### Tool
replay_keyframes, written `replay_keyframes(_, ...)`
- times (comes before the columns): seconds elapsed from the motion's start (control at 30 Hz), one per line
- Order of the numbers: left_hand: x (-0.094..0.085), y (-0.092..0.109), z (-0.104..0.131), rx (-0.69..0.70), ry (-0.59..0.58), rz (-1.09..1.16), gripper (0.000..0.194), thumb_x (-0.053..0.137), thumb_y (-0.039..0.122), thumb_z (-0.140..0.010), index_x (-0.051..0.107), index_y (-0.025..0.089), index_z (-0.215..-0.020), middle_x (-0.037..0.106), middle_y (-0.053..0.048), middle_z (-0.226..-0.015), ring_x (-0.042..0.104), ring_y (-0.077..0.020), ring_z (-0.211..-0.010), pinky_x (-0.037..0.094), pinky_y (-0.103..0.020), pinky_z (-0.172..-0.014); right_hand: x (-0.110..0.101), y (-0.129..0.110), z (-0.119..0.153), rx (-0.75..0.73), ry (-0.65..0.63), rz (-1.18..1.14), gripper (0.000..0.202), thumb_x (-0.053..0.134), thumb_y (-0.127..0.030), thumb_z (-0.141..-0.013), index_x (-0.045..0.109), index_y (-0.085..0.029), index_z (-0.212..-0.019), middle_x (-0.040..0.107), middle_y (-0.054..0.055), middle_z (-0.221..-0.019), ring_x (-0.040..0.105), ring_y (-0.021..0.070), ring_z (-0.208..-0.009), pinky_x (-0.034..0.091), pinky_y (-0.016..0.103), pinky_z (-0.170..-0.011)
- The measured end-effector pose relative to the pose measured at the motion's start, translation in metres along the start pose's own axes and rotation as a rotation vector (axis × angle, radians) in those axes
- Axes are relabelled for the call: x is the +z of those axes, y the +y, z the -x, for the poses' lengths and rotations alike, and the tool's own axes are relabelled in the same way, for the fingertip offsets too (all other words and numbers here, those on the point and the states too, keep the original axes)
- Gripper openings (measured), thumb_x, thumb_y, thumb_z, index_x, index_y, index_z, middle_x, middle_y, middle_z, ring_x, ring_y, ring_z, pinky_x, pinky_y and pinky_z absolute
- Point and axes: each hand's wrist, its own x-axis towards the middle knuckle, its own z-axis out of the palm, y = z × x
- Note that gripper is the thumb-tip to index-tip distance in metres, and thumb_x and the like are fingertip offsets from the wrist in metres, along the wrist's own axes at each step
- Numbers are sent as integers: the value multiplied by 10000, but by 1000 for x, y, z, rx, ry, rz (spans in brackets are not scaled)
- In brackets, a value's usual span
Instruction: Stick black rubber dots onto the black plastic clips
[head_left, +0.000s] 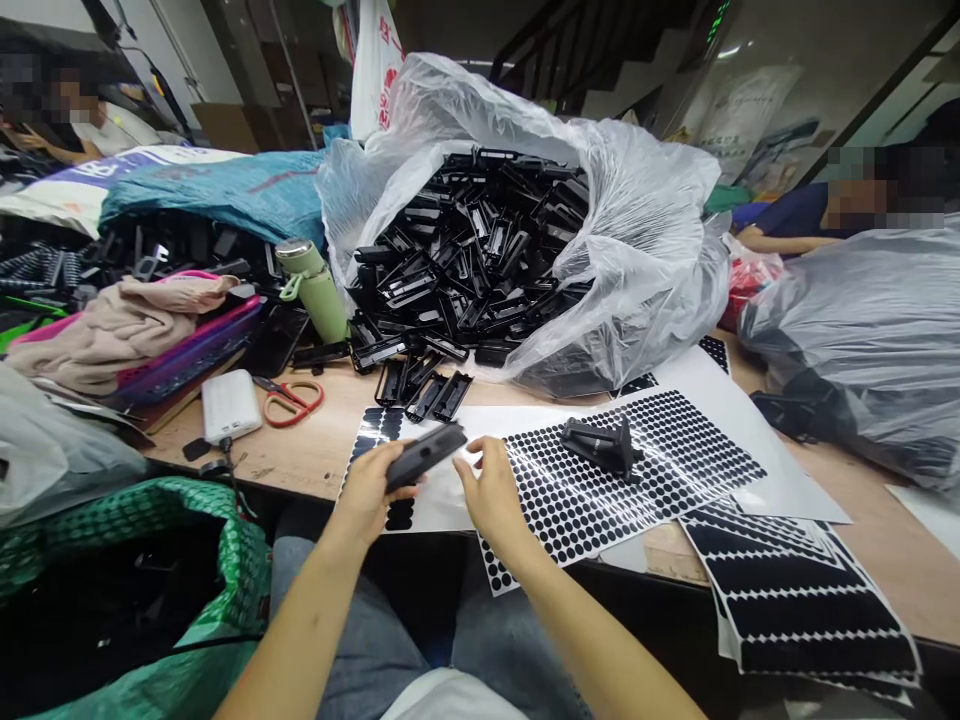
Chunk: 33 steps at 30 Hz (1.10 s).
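Observation:
A black plastic part (426,456) is gripped in my left hand (369,492), tilted with its far end up to the right. My right hand (491,492) is just right of that part, thumb and forefinger curled close together; whether something small is between them I cannot make out. Under and beside my right hand lies a white sheet of round black stickers (675,440). Another black part with an upright end (604,446) rests on that sheet. Several black pieces (431,394) lie beyond my left hand, before a clear plastic bag (645,270) full of similar pieces.
On the left are red-handled scissors (294,403), a white power bank (231,405), a green bottle (316,290) and a purple basket (187,345). A green sack (244,560) stands low left. More sticker sheets (814,600) overhang the right edge. Two people sit farther back.

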Motion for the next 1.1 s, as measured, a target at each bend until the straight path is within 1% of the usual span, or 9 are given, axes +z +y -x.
replay_keyframes(0.07, -20, 8, -7, 82, 122, 19, 211, 493, 177, -739, 605, 107, -904, 661, -58, -722, 641, -159, -530, 501, -221, -408, 23, -3, 0, 28, -121, 86, 97, 503, -226, -795, 510, -183, -882, 537, 82, -909, 513, 217, -881, 428, 377, -791)
replay_keyframes(0.13, -37, 12, -11, 117, 176, 24, 198, 484, 168, -744, 604, 106, -889, 663, -56, -724, 645, -157, -552, 512, -225, -435, 46, -8, 0, 49, -196, 187, 140, 545, -247, -771, 528, -161, -880, 542, 123, -926, 507, 257, -907, 428, 405, -786)
replay_keyframes(0.27, -57, 7, -12, 103, 205, 30, 181, 485, 150, -748, 612, 111, -871, 660, -47, -703, 634, -144, -527, 515, -232, -443, 78, -16, -2, 113, -161, 309, 182, 563, -260, -761, 527, -139, -893, 530, 188, -961, 482, 304, -930, 424, 443, -750)
replay_keyframes(0.4, -65, -6, -13, 80, 219, 55, 169, 476, 142, -759, 607, 112, -861, 656, -45, -699, 636, -149, -530, 522, -246, -457, 88, -13, -7, 167, -135, 288, 135, 525, -181, -765, 515, -137, -892, 532, 198, -963, 485, 300, -924, 414, 450, -744)
replay_keyframes(0.6, -70, -15, -15, 61, 210, 99, 158, 472, 146, -768, 597, 119, -863, 651, -40, -707, 642, -154, -542, 526, -260, -476, 83, -11, -7, 117, -162, 207, 98, 433, -143, -790, 523, -174, -810, 555, 111, -866, 533, 225, -809, 424, 366, -718)
replay_keyframes(0.73, -72, -16, -16, 68, 199, 104, 163, 470, 146, -770, 600, 116, -862, 655, -43, -708, 637, -148, -536, 522, -253, -472, 77, -15, -5, 74, -173, 128, 113, 405, -174, -816, 509, -196, -776, 562, 61, -827, 539, 181, -767, 426, 310, -702)
replay_keyframes(0.83, -71, -12, -13, 59, 192, 78, 163, 475, 159, -770, 606, 107, -854, 657, -54, -690, 638, -151, -537, 511, -235, -452, 65, -20, -6, 47, -140, -5, 90, 424, -214, -817, 494, -205, -761, 556, 37, -788, 526, 170, -745, 416, 304, -701)
replay_keyframes(1.0, -56, 1, -4, -2, 79, -2, 196, 502, 208, -768, 614, 114, -899, 665, -70, -719, 641, -159, -524, 480, -202, -385, 30, -28, -12, 56, -115, -411, 91, 508, -282, -785, 454, -210, -769, 524, -14, -729, 501, 124, -668, 413, 269, -658)
replay_keyframes(1.1, -38, 6, 1, -38, -8, -31, 211, 520, 229, -760, 617, 118, -910, 661, -70, -723, 637, -160, -506, 461, -191, -349, 10, -27, -17, 95, -81, -634, 217, 582, -260, -730, 398, -220, -839, 519, -44, -714, 495, 99, -643, 409, 250, -645)
